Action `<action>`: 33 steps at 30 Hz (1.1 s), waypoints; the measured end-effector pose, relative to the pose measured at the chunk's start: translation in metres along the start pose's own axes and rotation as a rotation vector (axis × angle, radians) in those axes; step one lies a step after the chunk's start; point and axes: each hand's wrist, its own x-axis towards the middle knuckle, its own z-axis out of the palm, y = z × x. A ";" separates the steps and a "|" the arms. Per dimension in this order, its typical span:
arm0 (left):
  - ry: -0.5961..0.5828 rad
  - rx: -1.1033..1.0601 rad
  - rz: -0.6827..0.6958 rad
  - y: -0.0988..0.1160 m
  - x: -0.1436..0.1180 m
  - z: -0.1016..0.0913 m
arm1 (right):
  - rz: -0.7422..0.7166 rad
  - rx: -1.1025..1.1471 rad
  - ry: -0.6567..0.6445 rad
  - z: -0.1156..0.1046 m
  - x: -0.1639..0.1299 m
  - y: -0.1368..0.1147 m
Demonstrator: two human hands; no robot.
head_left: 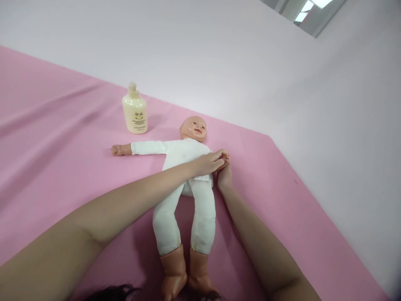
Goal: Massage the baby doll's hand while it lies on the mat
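Note:
A baby doll (184,184) in a white suit lies on its back on the pink sheet (62,159), head toward the wall and bare feet toward me. One of its arms stretches out to the left. My left hand (210,162) reaches across the doll's chest and closes over the doll's other hand at its right side. My right hand (224,175) comes from below and grips that same doll hand; the doll's hand and arm are mostly hidden by my fingers.
A cream-coloured lotion bottle (135,110) stands upright on the sheet, left of the doll's head. A white wall (250,62) runs along the far and right edges of the pink surface. Dark hair shows at the bottom edge.

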 end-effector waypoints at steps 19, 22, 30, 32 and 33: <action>-0.009 -0.019 -0.001 0.005 -0.003 -0.001 | 0.048 0.047 0.055 0.002 -0.004 -0.004; -0.012 -0.017 -0.005 0.005 -0.003 -0.001 | 0.026 0.029 0.062 0.000 -0.003 -0.001; -0.007 0.010 0.005 0.000 0.001 0.000 | 0.030 0.065 0.035 0.002 -0.004 -0.004; -0.003 0.012 0.011 -0.001 0.001 0.001 | 0.044 0.065 0.028 0.001 -0.004 -0.003; -0.003 0.011 0.012 -0.001 0.001 0.001 | 0.045 0.060 0.026 0.001 -0.004 -0.002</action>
